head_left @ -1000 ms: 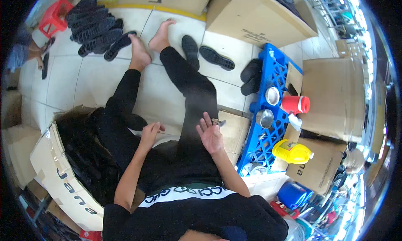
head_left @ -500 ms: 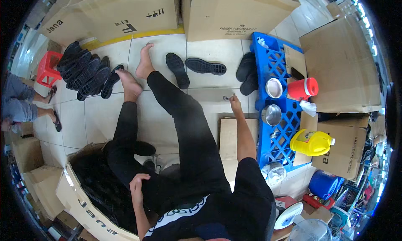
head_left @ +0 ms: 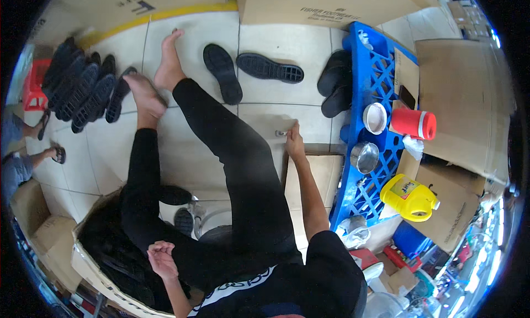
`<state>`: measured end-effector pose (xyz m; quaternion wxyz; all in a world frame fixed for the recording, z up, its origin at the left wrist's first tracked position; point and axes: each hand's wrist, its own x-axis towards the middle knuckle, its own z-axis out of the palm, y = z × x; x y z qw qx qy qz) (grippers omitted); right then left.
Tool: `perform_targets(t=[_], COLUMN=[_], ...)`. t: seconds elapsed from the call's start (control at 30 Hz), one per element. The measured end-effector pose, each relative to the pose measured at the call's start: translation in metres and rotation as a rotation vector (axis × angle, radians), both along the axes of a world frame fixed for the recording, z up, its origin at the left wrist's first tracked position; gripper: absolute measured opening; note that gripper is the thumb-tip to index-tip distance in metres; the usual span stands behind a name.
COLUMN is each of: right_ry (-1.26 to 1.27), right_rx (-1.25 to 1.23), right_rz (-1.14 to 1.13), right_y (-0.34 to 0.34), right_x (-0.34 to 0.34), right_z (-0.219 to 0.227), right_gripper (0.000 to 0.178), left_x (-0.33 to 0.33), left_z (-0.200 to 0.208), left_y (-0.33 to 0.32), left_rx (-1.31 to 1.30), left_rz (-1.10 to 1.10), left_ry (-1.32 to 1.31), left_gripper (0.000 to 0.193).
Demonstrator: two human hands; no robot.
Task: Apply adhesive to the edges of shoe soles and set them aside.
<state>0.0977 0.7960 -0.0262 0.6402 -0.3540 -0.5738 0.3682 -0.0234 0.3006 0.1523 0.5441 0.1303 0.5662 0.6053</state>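
Note:
My right hand (head_left: 295,143) is closed around a small metal-coloured tool (head_left: 281,133), too small to name. It is held above the floor tiles, beside a flat piece of cardboard (head_left: 313,177). My left hand (head_left: 163,259), holding nothing, rests palm up by my left thigh with its fingers loosely apart. Next to it is a cardboard box (head_left: 84,264) filled with black material (head_left: 118,252). Two black shoe soles, one upright (head_left: 223,73) and one lying crosswise (head_left: 270,68), are on the floor beyond my right leg.
Several black soles (head_left: 83,89) stand in a row at left. More dark soles (head_left: 335,80) lie beside the blue plastic pallet (head_left: 345,188). It carries a metal bowl (head_left: 365,157), a white-lined bowl (head_left: 375,118), a red jug (head_left: 413,123) and a yellow jug (head_left: 409,197). Another person's legs (head_left: 19,133) show far left.
My left hand has turned palm up and moved slightly left and down. My right hand, still gripping the small tool, has shifted slightly left. The whole view has tilted.

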Motion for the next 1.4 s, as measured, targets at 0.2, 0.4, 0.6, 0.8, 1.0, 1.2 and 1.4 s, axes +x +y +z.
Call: perform_targets(t=[0.2, 0.4, 0.6, 0.8, 1.0, 1.2, 1.4], right_ry=[-0.194, -0.301, -0.317, -0.146, 0.145, 0.98, 1.108], right_rx=[-0.115, -0.125, -0.184, -0.473, -0.871, -0.625, -0.558], right_rz=[0.009, 0.123, 0.221, 0.214, 0.052, 0.146, 0.418], right_y=[0.009, 0.01, -0.002, -0.14, -0.318, -0.326, -0.358], right_x=[-0.013, -0.028, -0.026, 0.066, 0.325, 0.391, 0.292], right_z=[-0.045, -0.074, -0.108, -0.116, -0.041, 0.057, 0.158], right_gripper=[0.098, 0.078, 0.058, 0.041, 0.028, 0.02, 0.018], left_x=[-0.009, -0.02, -0.026, -0.029, -0.027, -0.01, 0.0], left_z=[0.009, 0.014, 0.025, 0.027, 0.012, 0.025, 0.06], left_y=[0.003, 0.007, 0.022, 0.029, 0.025, -0.041, -0.096], left_rx=[-0.118, -0.375, -0.436, -0.301, -0.125, -0.215, -0.272], left_rz=[0.014, 0.299, 0.307, 0.171, 0.154, -0.037, -0.343], left_ry=[-0.023, 0.034, -0.018, -0.155, -0.422, -0.248, -0.225], left_gripper=[0.034, 0.029, 0.038, 0.06, 0.067, 0.058, 0.052])
